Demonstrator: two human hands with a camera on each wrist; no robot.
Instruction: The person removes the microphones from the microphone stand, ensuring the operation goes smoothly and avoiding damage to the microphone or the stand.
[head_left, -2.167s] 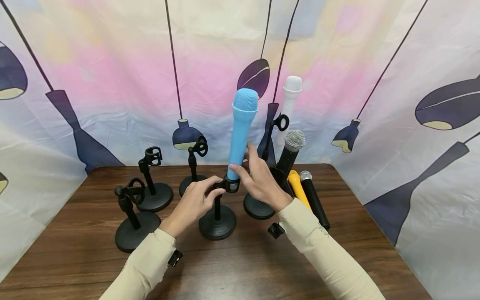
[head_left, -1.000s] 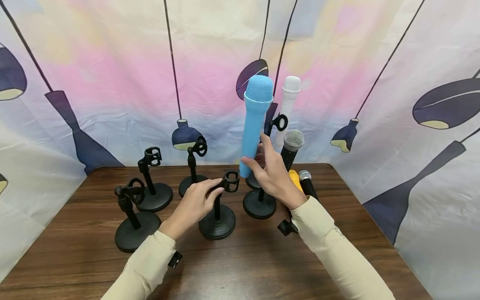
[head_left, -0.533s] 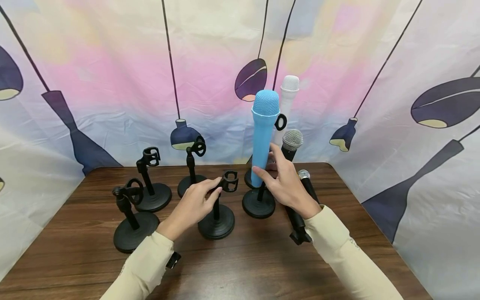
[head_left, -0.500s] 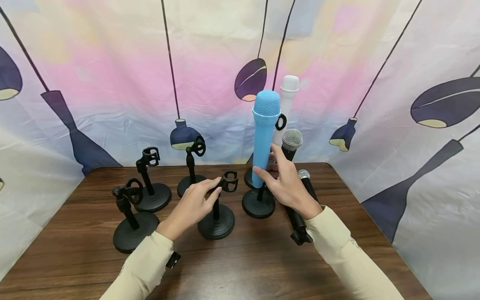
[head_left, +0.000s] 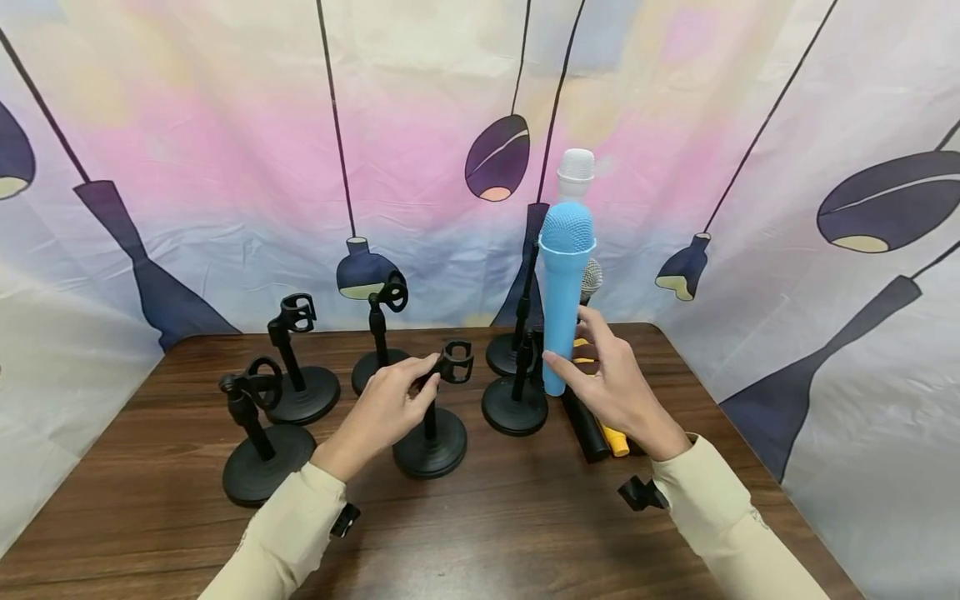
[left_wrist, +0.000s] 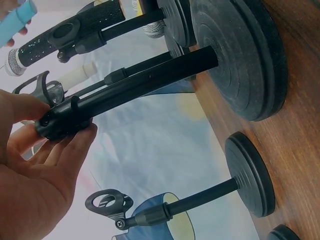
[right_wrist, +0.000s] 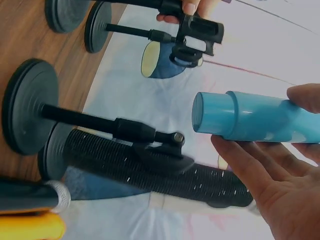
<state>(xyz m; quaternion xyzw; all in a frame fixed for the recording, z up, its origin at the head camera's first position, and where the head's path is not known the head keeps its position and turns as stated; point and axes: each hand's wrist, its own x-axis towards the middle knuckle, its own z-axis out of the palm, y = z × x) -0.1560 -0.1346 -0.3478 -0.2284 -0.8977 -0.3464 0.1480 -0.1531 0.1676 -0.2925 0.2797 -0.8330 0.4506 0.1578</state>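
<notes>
pinching the blue microphone [head_left: 566, 287] low on its handle [head_left: 561, 321], the right hand [head_left: 617, 387] holds it nearly upright in the air, apart from the clip [right_wrist: 204, 28] of the black stand [head_left: 430, 446] whose neck the left hand [head_left: 382, 407] grips between thumb and fingers. it looks like smooth, hard plastic: probably light, stiff, a little slippery, not very fragile. the handle seems the best hold, above the narrower bottom end [right_wrist: 210, 112] and clear of the textured head [head_left: 567, 227].

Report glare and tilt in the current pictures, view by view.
Head: soft pale glare on the table near the bottom edge; left wrist: scene turned sideways, held stand running slantwise; right wrist: also sideways, small highlights on the blue microphone.
</notes>
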